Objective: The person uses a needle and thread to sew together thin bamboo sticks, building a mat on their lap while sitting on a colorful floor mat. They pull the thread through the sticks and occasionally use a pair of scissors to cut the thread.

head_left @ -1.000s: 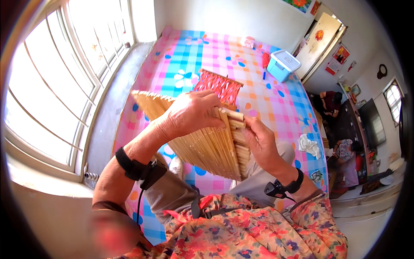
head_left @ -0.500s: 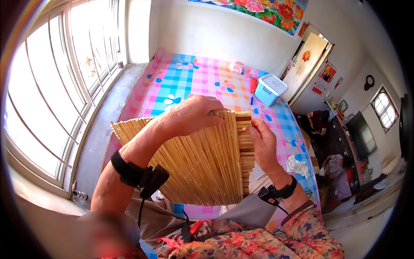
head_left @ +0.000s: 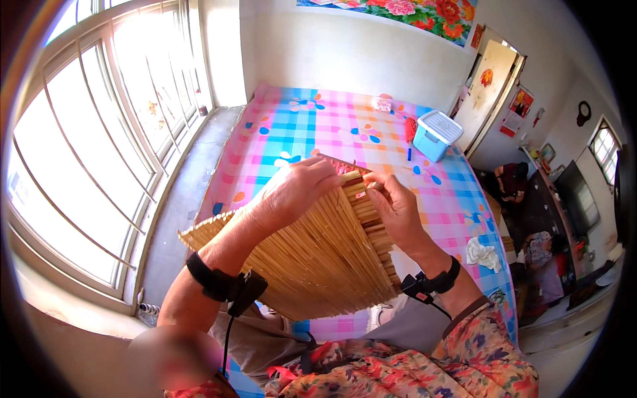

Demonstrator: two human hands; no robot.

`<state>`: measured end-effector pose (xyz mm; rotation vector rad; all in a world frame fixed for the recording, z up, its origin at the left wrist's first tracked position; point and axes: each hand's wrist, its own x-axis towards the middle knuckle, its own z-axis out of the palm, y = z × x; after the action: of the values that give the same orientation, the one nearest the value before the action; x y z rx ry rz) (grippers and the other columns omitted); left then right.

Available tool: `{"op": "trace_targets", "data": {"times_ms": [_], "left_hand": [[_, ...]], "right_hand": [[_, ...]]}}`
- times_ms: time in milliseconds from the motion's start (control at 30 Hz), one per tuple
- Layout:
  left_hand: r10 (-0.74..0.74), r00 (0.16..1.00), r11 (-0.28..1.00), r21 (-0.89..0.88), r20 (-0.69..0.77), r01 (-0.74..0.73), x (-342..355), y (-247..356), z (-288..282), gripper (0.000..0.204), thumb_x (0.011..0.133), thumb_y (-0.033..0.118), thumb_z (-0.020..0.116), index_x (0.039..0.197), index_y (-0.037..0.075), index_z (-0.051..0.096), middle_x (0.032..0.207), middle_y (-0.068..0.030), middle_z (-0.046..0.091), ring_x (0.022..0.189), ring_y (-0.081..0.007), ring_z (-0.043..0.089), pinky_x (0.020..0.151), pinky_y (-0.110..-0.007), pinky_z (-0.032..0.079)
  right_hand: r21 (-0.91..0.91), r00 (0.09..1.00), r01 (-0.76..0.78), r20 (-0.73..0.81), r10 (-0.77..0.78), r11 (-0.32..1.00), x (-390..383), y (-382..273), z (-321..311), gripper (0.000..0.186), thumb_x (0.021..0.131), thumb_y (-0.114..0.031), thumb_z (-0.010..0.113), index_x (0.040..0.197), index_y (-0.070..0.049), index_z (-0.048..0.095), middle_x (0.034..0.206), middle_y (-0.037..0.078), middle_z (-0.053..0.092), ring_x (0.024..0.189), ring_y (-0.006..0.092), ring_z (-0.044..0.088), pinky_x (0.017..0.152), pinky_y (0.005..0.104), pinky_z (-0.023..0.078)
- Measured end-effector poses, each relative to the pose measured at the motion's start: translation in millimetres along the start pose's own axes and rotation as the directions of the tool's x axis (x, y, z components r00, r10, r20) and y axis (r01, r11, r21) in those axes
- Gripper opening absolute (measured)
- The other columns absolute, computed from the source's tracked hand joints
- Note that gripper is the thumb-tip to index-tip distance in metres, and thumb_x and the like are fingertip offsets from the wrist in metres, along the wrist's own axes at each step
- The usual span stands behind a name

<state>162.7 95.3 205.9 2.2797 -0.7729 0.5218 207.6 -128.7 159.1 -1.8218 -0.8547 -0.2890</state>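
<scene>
Mat lowered and tilted flatter since 0.5 s ago; left hand (head_left: 298, 189) and right hand (head_left: 395, 209) both clamp the straw mat (head_left: 318, 259) at its far edge; mid-handling; next move likely needs a firm 2-handed grip.

Sunlight pours through a large barred window (head_left: 86, 152) onto a bed's pink-and-blue checked sheet (head_left: 318, 132) (flower-printed). A floral picture (head_left: 411, 13) tops the white wall (head_left: 345, 60); a door (head_left: 488, 89) stands right.
</scene>
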Motion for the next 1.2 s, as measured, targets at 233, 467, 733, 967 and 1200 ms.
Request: {"op": "trace_targets", "data": {"times_ms": [233, 467, 733, 967, 1200], "left_hand": [[-0.034, 0.995, 0.981, 0.186, -0.097, 0.051, -16.1, -8.8, 16.6, 0.016, 0.092, 0.016, 0.060, 0.094, 0.001, 0.060, 0.086, -0.0158, 0.060, 0.080, -0.0360, 0.060, 0.069, -0.040, 0.048], [-0.229, 0.950, 0.940, 0.204, -0.213, 0.273, -1.3, -12.4, 27.9, 0.014, 0.091, 0.014, 0.061, 0.094, 0.001, 0.060, 0.087, -0.0161, 0.060, 0.081, -0.0365, 0.059, 0.069, -0.041, 0.048], [-0.298, 0.905, 0.895, 0.240, -0.303, 0.375, 22.1, 4.8, 35.6, 0.015, 0.092, 0.020, 0.058, 0.090, 0.005, 0.058, 0.089, -0.0156, 0.060, 0.086, -0.0376, 0.059, 0.071, -0.044, 0.046], [-0.357, 0.874, 0.889, 0.167, -0.330, 0.427, 16.2, 18.1, 58.6, 0.019, 0.094, 0.025, 0.056, 0.092, 0.006, 0.058, 0.092, -0.0141, 0.060, 0.085, -0.0374, 0.059, 0.070, -0.045, 0.046], [-0.319, 0.876, 0.882, 0.227, -0.361, 0.414, 22.4, 36.2, 63.0, 0.020, 0.094, 0.025, 0.055, 0.093, 0.006, 0.058, 0.094, -0.0136, 0.061, 0.086, -0.0369, 0.060, 0.071, -0.046, 0.047]], "right_hand": [[-0.520, 0.663, 0.704, 0.241, -0.708, 0.483, 17.4, -11.9, 9.5, 0.024, 0.073, -0.006, 0.064, 0.097, -0.005, 0.061, 0.079, 0.006, 0.052, 0.072, 0.0222, 0.056, 0.063, 0.0358, 0.048], [-0.514, 0.512, 0.789, 0.247, -0.823, 0.336, 49.4, 12.7, 13.9, 0.021, 0.073, -0.006, 0.064, 0.093, -0.002, 0.061, 0.076, 0.005, 0.049, 0.070, 0.0185, 0.054, 0.056, 0.0304, 0.046], [-0.414, 0.510, 0.807, 0.128, -0.851, 0.421, 70.9, 20.8, 10.5, 0.013, 0.072, -0.005, 0.064, 0.084, -0.002, 0.060, 0.072, 0.005, 0.045, 0.064, 0.0201, 0.052, 0.055, 0.0339, 0.043], [-0.338, 0.617, 0.764, 0.140, -0.774, 0.549, 40.3, 17.9, -9.2, 0.023, 0.068, 0.004, 0.064, 0.091, 0.001, 0.065, 0.079, 0.010, 0.056, 0.073, 0.0260, 0.061, 0.061, 0.0360, 0.052], [-0.341, 0.576, 0.795, 0.169, -0.800, 0.501, 25.1, -6.2, -32.2, 0.024, 0.070, -0.001, 0.065, 0.094, 0.003, 0.064, 0.082, 0.010, 0.056, 0.078, 0.0256, 0.061, 0.066, 0.0345, 0.054]]}}
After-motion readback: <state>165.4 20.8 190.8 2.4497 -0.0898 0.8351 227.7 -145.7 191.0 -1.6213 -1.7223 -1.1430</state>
